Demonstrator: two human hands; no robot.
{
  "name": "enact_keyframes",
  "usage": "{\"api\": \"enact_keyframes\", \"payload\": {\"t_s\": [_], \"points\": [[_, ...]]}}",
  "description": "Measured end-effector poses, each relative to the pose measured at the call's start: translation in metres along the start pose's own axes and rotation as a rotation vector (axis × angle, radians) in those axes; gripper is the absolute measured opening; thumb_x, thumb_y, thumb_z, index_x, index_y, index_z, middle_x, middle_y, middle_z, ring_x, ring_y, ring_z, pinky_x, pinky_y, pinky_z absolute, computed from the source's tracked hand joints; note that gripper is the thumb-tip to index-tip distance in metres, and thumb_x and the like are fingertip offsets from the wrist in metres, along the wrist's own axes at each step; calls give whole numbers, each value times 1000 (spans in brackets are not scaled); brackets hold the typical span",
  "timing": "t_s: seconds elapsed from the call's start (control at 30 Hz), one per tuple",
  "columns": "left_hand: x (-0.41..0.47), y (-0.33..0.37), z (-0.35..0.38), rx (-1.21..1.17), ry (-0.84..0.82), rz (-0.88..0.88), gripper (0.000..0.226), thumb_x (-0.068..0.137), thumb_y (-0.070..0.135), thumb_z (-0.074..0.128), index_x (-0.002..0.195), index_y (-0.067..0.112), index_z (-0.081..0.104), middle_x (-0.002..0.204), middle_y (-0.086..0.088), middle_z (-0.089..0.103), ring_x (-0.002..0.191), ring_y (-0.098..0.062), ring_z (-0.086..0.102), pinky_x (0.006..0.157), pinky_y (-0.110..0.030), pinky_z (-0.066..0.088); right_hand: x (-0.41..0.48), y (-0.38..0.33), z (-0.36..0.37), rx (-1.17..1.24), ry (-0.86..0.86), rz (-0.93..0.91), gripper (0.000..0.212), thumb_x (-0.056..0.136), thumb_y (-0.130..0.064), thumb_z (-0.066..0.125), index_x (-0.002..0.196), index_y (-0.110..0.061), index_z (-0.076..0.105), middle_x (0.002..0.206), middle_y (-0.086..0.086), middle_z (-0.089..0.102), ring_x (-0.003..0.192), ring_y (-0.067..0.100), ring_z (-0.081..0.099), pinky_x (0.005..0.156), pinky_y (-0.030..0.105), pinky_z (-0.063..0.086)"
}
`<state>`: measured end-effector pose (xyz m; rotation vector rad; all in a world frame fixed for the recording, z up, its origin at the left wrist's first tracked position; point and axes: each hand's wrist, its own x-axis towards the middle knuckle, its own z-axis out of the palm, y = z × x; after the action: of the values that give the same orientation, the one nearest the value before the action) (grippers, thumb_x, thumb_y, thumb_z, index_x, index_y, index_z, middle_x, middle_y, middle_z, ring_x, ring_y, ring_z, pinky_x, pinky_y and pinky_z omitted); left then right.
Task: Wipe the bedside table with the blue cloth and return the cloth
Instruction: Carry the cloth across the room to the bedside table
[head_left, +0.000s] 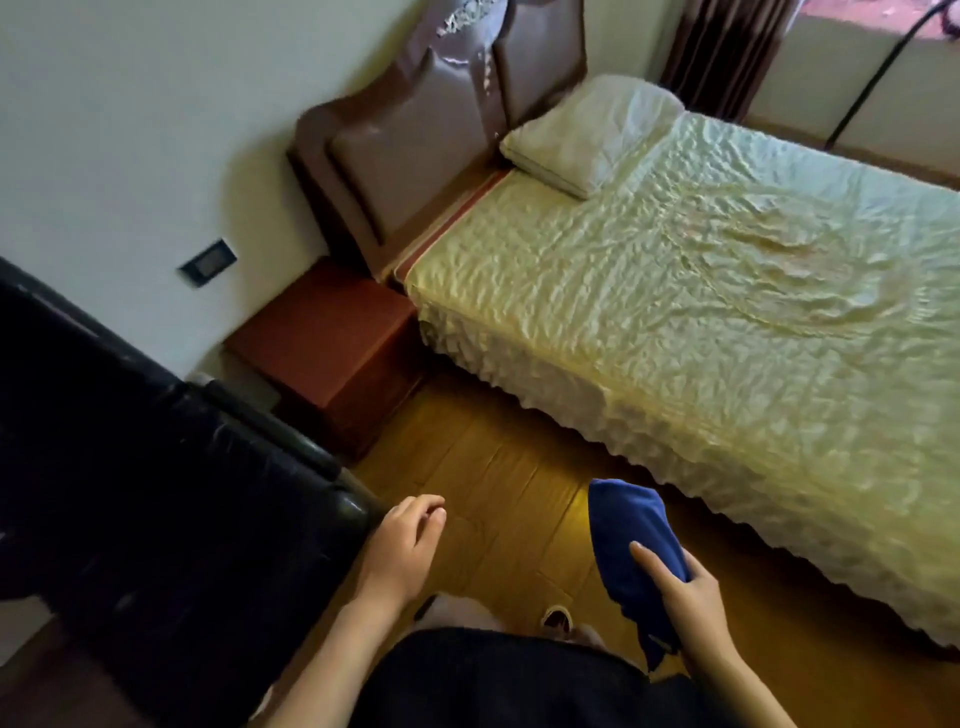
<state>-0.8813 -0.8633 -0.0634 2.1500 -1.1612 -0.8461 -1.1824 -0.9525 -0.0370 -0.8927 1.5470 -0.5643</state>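
A reddish-brown bedside table (324, 340) stands against the white wall, between the bed and a black chair. Its top is bare. My right hand (685, 597) is at the lower middle of the view, closed on a bunched blue cloth (631, 540) that hangs above the wooden floor. My left hand (408, 545) hovers beside the chair's arm, fingers loosely curled, holding nothing. Both hands are well short of the bedside table.
A bed (701, 312) with a pale quilted cover and a white pillow (587, 130) fills the right side. A brown padded headboard (415, 145) leans on the wall. A black leather chair (156, 493) is at the left. Wooden floor (498, 467) lies between them.
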Motion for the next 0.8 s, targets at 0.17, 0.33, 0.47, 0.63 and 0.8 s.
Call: {"api": "enact_keyframes", "payload": {"t_s": [0.17,0.33,0.47,0.63,0.8], "points": [[31,21,2,-40,150,-142,35,102,36,40,126,21,60,125,5,61,117,-11,54,95,-26,45,82,-76,17,-113,-182,-21,32,82,-29,78,107,-16,63,95,19,72,72,39,72,64,50,62],[70,9,5,-74,243,-292,35,102,36,40,125,21,61,124,6,61,116,-9,54,93,-22,42,151,-130,80,-236,-334,-28,32,82,-31,79,106,-15,65,91,17,74,73,38,73,67,52,62],[126,-1,-7,-138,317,-339,34,102,34,41,124,19,61,122,5,62,116,-11,55,97,-28,45,200,-170,150,-325,-433,-62,29,83,-27,78,104,-11,66,87,16,75,72,32,74,58,40,61],[207,-1,-63,-155,413,-347,36,102,35,41,127,18,60,124,4,62,119,-12,53,100,-31,45,239,-244,241,-377,-531,-113,21,86,-25,75,99,-11,66,86,12,74,64,18,73,44,24,53],[274,-1,-131,-157,547,-372,36,102,35,41,128,17,60,123,5,61,118,-9,53,99,-27,44,281,-320,330,-477,-628,-191,20,87,-25,74,96,-10,65,80,11,72,60,14,72,44,23,52]]}}
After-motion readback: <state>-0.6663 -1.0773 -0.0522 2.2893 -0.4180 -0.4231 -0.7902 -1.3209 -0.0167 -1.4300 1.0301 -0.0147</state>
